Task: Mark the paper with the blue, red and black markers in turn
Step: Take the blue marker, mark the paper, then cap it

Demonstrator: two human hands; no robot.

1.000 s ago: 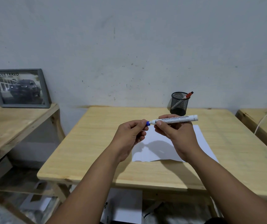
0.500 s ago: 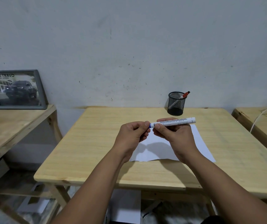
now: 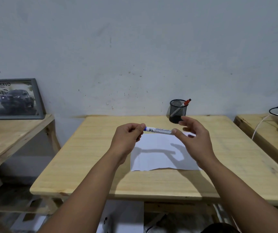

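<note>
Head view: the left hand (image 3: 128, 138) pinches the blue marker (image 3: 159, 130) at its capped end, level above the paper (image 3: 155, 157) on the counter (image 3: 84, 157). The right hand (image 3: 196, 140) is open, only a thumb tip touching the barrel. With one end held, the marker could tip or drop onto the sheet. Half a second earlier the right hand gripped the barrel; its fingers have now spread. Red marker (image 3: 186, 103) waits in the mesh cup (image 3: 177, 111).
</note>
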